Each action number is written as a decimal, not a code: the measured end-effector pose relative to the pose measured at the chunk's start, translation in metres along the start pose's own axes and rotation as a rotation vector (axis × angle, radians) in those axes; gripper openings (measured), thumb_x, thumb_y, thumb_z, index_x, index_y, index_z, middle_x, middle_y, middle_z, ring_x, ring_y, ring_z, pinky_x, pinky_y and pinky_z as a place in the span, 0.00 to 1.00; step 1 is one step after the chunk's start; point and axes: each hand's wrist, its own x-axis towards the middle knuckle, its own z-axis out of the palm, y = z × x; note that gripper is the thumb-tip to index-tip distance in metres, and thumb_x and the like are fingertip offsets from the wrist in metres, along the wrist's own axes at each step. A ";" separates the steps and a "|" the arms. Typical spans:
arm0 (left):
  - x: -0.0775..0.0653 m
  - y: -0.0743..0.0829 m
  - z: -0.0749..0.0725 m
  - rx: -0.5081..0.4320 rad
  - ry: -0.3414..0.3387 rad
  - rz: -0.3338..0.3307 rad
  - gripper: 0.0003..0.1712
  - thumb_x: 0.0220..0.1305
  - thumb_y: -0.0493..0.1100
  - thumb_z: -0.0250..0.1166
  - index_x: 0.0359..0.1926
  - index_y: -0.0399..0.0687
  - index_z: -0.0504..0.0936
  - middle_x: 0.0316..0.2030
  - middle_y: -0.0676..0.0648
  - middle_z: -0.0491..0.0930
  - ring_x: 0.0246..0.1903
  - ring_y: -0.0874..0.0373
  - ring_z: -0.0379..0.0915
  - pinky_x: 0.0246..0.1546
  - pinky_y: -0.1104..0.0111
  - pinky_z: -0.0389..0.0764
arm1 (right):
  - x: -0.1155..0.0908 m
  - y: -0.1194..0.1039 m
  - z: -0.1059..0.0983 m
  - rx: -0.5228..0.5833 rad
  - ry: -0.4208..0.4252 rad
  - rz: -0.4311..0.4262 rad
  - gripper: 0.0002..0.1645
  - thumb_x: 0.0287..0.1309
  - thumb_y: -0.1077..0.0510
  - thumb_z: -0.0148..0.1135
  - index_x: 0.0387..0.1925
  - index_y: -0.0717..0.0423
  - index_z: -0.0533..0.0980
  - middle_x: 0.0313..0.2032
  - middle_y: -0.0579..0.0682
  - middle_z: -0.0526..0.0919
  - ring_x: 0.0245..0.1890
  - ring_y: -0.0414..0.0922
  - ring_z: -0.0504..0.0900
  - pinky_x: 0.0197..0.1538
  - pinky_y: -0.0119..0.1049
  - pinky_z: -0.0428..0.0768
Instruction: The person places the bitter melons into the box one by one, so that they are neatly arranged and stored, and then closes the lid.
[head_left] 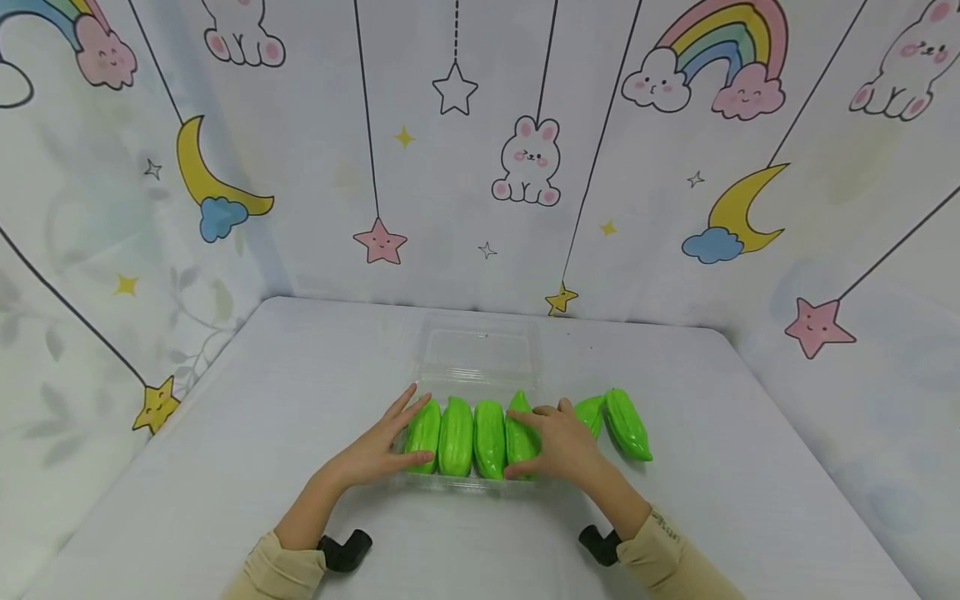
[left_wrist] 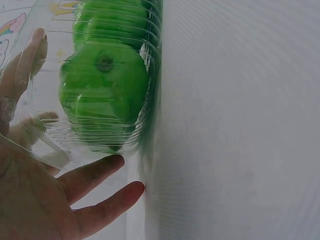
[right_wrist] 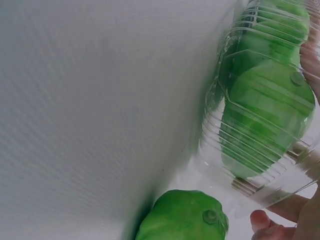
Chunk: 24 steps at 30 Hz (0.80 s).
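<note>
Ribbed green toy gourds [head_left: 455,437] lie side by side in a clear plastic box [head_left: 480,485], its transparent lid [head_left: 477,343] folded back behind it. My left hand [head_left: 378,446] is at the box's left end, fingers spread, thumb reaching over the leftmost gourd [head_left: 424,435]. In the left wrist view, two of its fingers [left_wrist: 102,172] stay outside the box wall. My right hand [head_left: 566,446] holds the rightmost gourd [head_left: 519,440] in the box, thumb across its near end. Some right fingers [right_wrist: 245,186] show through the box's end wall.
Two more green gourds lie on the white table [head_left: 225,467] right of the box: one [head_left: 628,425] fully in sight, the other [head_left: 591,412] partly behind my right hand. A curtain [head_left: 465,167] with cartoon rabbits, stars and moons stands behind the table and at its sides.
</note>
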 end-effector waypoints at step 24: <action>0.000 -0.003 0.001 0.008 0.008 0.008 0.48 0.57 0.58 0.62 0.71 0.50 0.47 0.71 0.42 0.33 0.67 0.37 0.37 0.55 0.38 0.55 | -0.003 0.017 -0.019 0.318 0.066 0.071 0.58 0.24 0.27 0.71 0.64 0.39 0.65 0.54 0.51 0.75 0.31 0.43 0.69 0.23 0.33 0.67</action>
